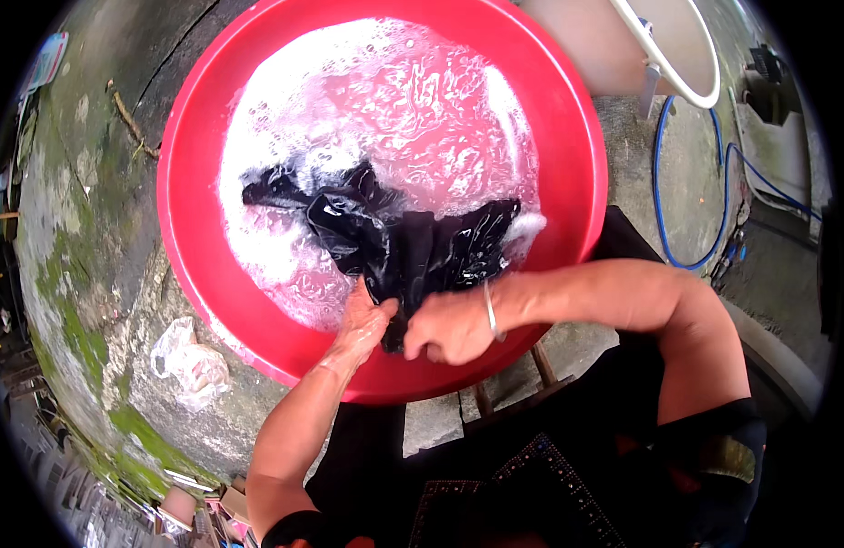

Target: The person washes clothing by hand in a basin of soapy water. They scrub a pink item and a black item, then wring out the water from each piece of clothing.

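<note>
A wet black garment (408, 246) lies partly in soapy water, its near end drawn up toward the rim of a large red plastic basin (565, 171). My left hand (368, 318) grips the bunched cloth from the left, thumb laid over it. On the other side, my right hand (449, 329) is closed with curled fingers against the same cloth; its fingertips are partly hidden. A bangle circles my right wrist. White suds (285, 89) cover much of the water, thickest along the far left. Parts of the garment sink below the foam.
A crumpled clear plastic bag (192, 366) rests on the mossy concrete floor (86, 274) left of the basin. A stick (131, 123) touches the basin's left side. At upper right stand a large pale tub (586, 41) and a looped blue hose (658, 185).
</note>
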`<state>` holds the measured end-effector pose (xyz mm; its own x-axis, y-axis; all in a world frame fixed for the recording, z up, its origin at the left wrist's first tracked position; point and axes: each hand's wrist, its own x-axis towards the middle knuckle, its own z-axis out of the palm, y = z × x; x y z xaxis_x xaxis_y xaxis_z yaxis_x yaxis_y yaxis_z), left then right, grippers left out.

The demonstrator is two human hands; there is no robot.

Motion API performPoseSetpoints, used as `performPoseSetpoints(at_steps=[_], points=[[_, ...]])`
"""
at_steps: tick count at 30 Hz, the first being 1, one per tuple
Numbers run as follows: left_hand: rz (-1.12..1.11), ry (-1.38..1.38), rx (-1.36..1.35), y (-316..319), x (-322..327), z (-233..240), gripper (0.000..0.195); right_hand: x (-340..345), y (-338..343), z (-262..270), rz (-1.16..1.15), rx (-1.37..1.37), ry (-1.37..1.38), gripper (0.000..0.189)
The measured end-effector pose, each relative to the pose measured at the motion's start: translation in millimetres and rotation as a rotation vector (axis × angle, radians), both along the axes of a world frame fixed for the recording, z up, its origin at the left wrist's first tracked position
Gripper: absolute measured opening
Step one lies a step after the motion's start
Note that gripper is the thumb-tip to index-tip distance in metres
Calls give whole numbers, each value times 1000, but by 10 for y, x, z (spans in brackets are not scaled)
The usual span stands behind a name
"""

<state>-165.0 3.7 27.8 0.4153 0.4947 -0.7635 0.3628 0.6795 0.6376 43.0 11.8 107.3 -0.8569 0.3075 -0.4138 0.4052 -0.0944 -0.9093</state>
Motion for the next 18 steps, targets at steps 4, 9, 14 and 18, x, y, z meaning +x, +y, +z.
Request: performPoseSetpoints(at_steps=[4, 9, 14, 18], points=[[-145, 17, 174, 9, -16, 154, 51, 404, 725, -352, -579, 181, -51, 27], [-461, -85, 405, 66, 53, 385, 38, 80, 1105, -913, -399, 610, -324, 71], [-340, -132, 349, 183, 95, 705, 36, -18, 939, -1138, -312, 519, -376, 26], [-82, -199, 120, 48, 10, 688, 34, 642, 916, -429, -608, 332, -369, 34]])
